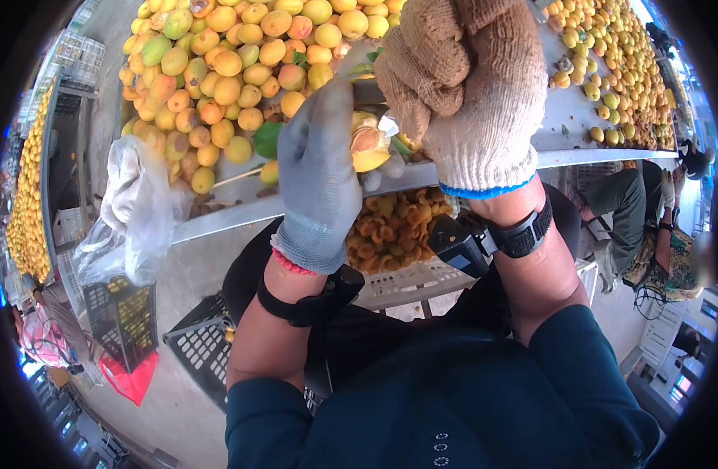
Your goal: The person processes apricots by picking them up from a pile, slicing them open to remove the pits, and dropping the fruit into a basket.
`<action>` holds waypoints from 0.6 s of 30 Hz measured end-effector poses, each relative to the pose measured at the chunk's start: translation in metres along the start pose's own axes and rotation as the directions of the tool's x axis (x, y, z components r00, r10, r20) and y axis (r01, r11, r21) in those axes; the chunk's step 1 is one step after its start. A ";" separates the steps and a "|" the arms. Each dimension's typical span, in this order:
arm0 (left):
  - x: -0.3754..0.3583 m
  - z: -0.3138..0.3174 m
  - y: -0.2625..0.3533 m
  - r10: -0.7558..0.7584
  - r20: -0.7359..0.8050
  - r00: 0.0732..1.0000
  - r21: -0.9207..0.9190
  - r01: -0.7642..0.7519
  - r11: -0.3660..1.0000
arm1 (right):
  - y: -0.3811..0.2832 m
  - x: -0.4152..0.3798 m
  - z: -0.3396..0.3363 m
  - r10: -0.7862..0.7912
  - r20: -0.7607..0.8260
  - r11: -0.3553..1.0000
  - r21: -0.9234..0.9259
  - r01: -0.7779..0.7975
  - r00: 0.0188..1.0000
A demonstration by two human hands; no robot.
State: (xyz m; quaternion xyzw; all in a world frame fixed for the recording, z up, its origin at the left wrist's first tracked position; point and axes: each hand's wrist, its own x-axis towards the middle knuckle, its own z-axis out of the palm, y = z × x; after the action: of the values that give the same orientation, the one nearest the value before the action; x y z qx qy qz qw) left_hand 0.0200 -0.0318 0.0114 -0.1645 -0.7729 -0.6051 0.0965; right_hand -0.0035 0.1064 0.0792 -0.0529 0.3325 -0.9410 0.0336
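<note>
My left hand [321, 152], in a grey coated glove, is closed around a split yellow-orange apricot [368, 148] whose brown inside shows. My right hand [472, 86], in a knitted glove with brown palm and blue cuff edge, is curled into a fist right beside the fruit. A small whitish piece [388, 126] shows between the fist and the apricot; what the fist holds is hidden. Beyond my hands a heap of whole apricots [226, 90] covers the metal table. Below the table edge, under my hands, opened apricot halves [394, 227] fill a pale crate [410, 283].
A clear plastic bag with white cloth [128, 195] hangs on the table edge [234, 215] at left. Dark crates [207, 344] stand on the floor. More apricots [609, 70] lie on the right-hand table. Another person [632, 211] sits at right; someone in pink [48, 332] is at far left.
</note>
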 end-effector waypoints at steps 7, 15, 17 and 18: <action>-0.007 -0.008 -0.007 0.260 0.001 0.966 0.347 -0.244 0.906 | 0.017 0.005 -0.001 -0.061 0.061 0.997 0.059 0.057 0.996; -0.001 -0.006 -0.020 0.524 0.003 0.851 0.553 -0.438 0.708 | 0.023 0.007 0.007 0.045 -0.209 0.952 0.306 0.022 0.977; -0.003 0.002 -0.029 0.506 -0.042 0.862 0.538 -0.407 0.738 | 0.028 0.009 0.004 0.048 -0.286 0.962 0.272 0.033 0.957; 0.001 0.002 -0.028 0.380 -0.097 0.920 0.457 -0.298 0.838 | 0.032 0.015 0.002 0.004 -0.293 0.983 0.177 0.050 0.956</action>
State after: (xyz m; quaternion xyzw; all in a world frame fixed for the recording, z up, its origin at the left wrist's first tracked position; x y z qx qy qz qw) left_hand 0.0087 -0.0361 -0.0137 -0.2171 -0.8340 -0.4035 0.3074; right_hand -0.0173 0.0787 0.0616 0.0862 0.2454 -0.9653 -0.0223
